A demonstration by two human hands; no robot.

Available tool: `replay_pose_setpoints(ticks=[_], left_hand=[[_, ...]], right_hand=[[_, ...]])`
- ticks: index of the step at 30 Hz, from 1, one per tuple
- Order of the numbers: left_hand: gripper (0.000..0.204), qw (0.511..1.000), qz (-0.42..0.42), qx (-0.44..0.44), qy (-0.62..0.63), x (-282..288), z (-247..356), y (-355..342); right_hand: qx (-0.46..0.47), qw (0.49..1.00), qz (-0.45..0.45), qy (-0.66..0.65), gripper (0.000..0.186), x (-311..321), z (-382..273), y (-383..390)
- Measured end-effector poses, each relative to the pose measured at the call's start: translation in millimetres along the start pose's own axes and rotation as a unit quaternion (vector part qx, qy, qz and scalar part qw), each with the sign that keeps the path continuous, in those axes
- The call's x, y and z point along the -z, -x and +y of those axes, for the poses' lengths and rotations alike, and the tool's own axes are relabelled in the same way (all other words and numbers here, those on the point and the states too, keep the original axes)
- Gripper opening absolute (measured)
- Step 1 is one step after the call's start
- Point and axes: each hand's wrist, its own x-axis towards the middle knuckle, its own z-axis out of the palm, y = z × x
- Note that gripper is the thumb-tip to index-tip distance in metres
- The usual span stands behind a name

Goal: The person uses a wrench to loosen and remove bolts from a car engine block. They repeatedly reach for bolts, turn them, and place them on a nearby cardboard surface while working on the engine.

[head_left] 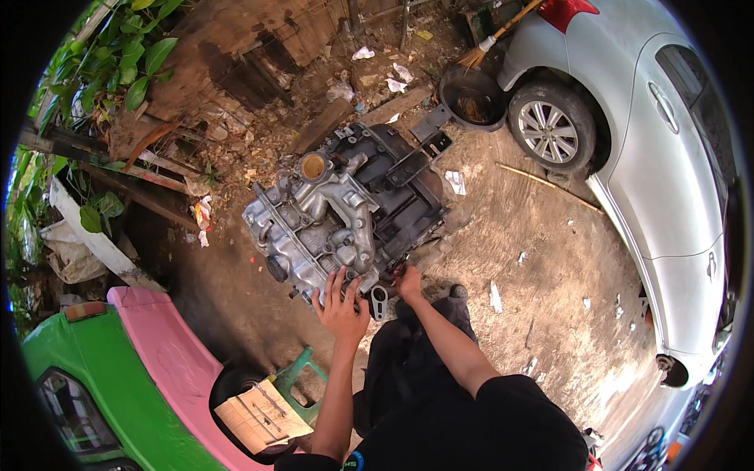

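Observation:
A grey metal car engine [320, 229] stands on the ground in front of me, its silver cover on the left and its dark, greasy side on the right. My left hand [344, 312] lies against the engine's near edge, fingers stretched out over the silver casting. Close to it, my right hand [408, 284] reaches the lower near side of the engine with its fingers bent together. Whatever they grip there is too small and shadowed to name. Between the two hands a flat metal bracket with a long slot [378, 303] sticks out from the engine toward me.
A silver car [660, 180] stands on the right, beside a black tub [473, 100] with a broom. At lower left are a green and pink vehicle [169, 345], a green plastic stool [302, 378] and cardboard [250, 424] bearing thin rods. A stick [550, 187] and paper scraps litter the ground.

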Motion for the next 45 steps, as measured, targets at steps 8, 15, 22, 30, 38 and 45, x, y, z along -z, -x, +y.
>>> replay_pose_setpoints(ticks=[8,15,22,30,38,45], left_hand=[[0.040,1.000,-0.006,0.000,-0.013,2.0,-0.4,-0.6],[0.037,1.000,0.010,0.005,-0.017,-2.6,0.2,0.1],[0.036,1.000,0.013,0.007,-0.002,-3.4,-1.6,0.9],[0.037,1.000,0.015,0.006,0.003,-2.1,-1.1,0.4],[0.037,1.000,0.017,0.006,0.004,-3.3,-1.5,1.2],[0.036,1.000,0.019,0.007,-0.003,-4.1,-1.8,1.2]], right_hand=[[-0.015,0.974,-0.008,-0.225,0.014,-10.2,37.0,0.7],[-0.192,0.900,-0.110,-0.376,0.044,58.9,10.9,19.5],[-0.245,0.876,-0.208,-0.360,0.030,110.4,-30.7,-15.1],[-0.317,0.853,-0.293,-0.292,0.025,135.3,-45.4,-56.3],[-0.328,0.833,-0.382,-0.227,0.030,130.9,-26.9,-99.4],[-0.362,0.804,-0.403,-0.243,0.033,139.2,-24.8,-106.6]])
